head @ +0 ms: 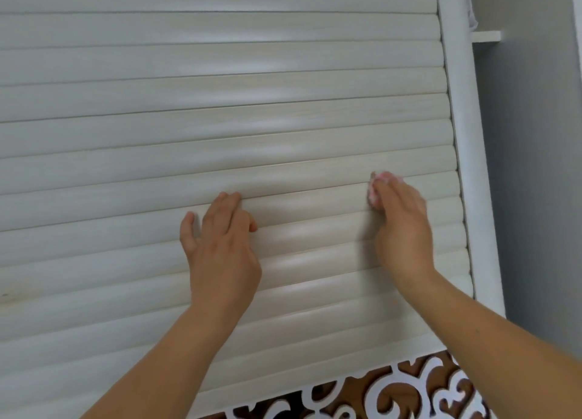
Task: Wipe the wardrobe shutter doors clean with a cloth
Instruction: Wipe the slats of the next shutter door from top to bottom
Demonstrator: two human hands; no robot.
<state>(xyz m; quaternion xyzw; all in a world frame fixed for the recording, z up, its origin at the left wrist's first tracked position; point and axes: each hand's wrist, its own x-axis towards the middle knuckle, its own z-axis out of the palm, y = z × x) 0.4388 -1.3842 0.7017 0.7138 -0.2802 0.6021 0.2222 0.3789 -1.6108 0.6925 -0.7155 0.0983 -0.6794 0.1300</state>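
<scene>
Shutter (220, 110) fills most of view, slats running left-right, tilting slightly up to the right. Cloth (376, 187), small, pink-white, sits on a slat near shutter's right edge, pressed under right hand (401, 226); only a bit of it shows past the fingertips on the upper left. Right fingers fairly straight, together, flat over cloth, pressing it to the slat; can't tell if thumb pinches it. Left hand (220, 245) on slats near middle, well apart from cloth, fingers loosely spread, tips curled on a slat edge, holding nothing, probably bracing the shutter.

Key relation: slat long axis is horizontal, so wipe likely runs along it. Frame post (456, 135) is just right of cloth, little room that way; open run lies leftward, toward left hand, which is in the path a slat or so lower.

Below shutter: white scroll fretwork (425, 387) over brown. Grey wall (535, 166) on right, small white shelf (486, 36) up top.
</scene>
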